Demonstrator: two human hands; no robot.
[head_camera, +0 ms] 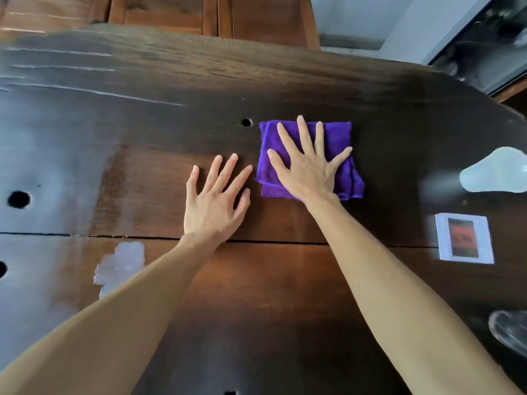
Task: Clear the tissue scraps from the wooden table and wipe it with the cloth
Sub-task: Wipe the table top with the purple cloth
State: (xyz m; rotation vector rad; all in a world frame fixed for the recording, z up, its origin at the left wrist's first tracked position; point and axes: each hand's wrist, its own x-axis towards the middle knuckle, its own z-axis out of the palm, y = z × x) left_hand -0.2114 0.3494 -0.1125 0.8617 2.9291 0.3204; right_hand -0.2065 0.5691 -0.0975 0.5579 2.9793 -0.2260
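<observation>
Wiping underway: purple cloth (339, 138) lies folded at upper centre of frame on the wooden desk (285, 280), right hand (306, 169) flat on it, fingers spread wide. Left hand (214, 203) rests just beside, fingers splayed, holding nothing. Likely tissue scrap (119, 266) remains at lower left; clearing looks unfinished.

a home dining room: dark wooden table (142, 124), wooden chairs (171, 12)
</observation>
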